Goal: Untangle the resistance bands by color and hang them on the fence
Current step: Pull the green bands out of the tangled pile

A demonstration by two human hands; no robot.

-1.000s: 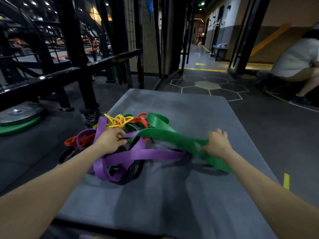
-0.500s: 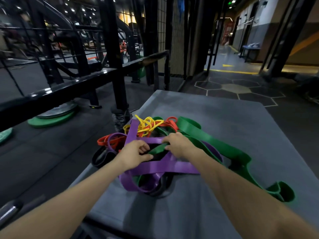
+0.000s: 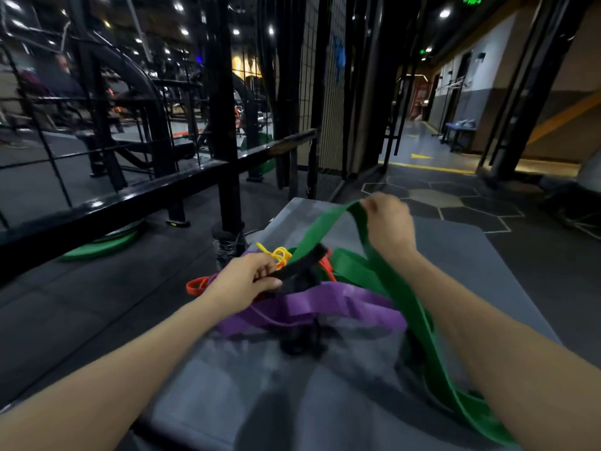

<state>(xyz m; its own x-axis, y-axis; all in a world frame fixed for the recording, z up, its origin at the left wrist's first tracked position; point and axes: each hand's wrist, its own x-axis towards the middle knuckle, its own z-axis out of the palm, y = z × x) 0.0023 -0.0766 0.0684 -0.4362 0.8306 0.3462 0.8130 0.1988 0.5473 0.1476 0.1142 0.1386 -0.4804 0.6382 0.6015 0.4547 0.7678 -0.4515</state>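
Roughly, left to right: black fence rail (image 3: 156, 193) runs along the left side, well apart from the pile, with a green weight plate (image 3: 97, 245) on the floor under it. Nothing hangs on the rail yet.

Left hand (image 3: 242, 283) sits at the left edge of the tangle, fingers (image 3: 268, 281) curled round a black band (image 3: 300, 266), pinning it low. Orange band (image 3: 196, 284) pokes out just left of that hand; yellow band (image 3: 279, 255) bunches just beyond it. Purple band (image 3: 312, 302) lies flat across the front of the heap on the grey table (image 3: 487, 265).

Right hand (image 3: 388, 222) is raised above the pile, fingers closed on the top of the green band (image 3: 406, 307). Key relation: the green band's long axis runs from that grip down and toward the near right corner of the table, while its other leg drops left into the knot, touching or passing beside the black band. So green is the one coming free, and the right hand is the one on it; my read is it needs to go up and away from the left hand's anchor.

Hard to tell: whether green is threaded through black or just laid over it. Motion blur smears the right hand and the dark clump under purple. Green's tail is cut off at the bottom right.
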